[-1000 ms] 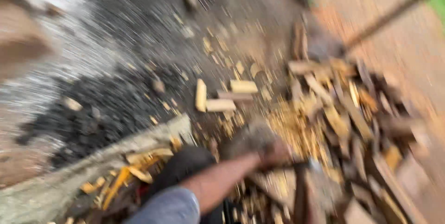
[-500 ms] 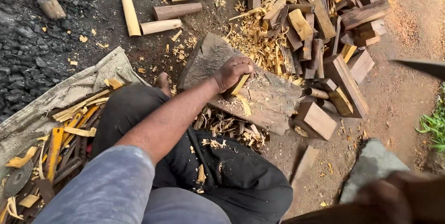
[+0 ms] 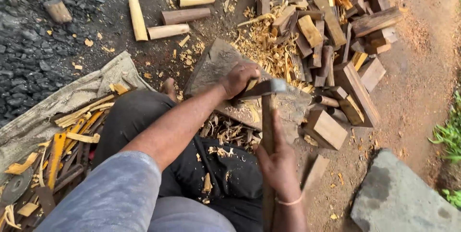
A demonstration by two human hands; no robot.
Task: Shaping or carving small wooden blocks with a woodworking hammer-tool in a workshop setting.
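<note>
We see pale yellow shavings (image 3: 269,52) at upper centre, beside brown and tan blocks (image 3: 331,25) at upper right. The chopping slab (image 3: 216,66) is grey-brown. Dark grey gravel (image 3: 29,54) fills the upper left. Our sleeve (image 3: 110,198) is blue-grey, trousers (image 3: 144,112) black; the wristband (image 3: 288,202) looks pale, perhaps pink.

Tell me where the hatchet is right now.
In the head view, the hatchet sits centre frame, its handle gripped by the right hand, its head over the chopping block beside the left hand.
</note>
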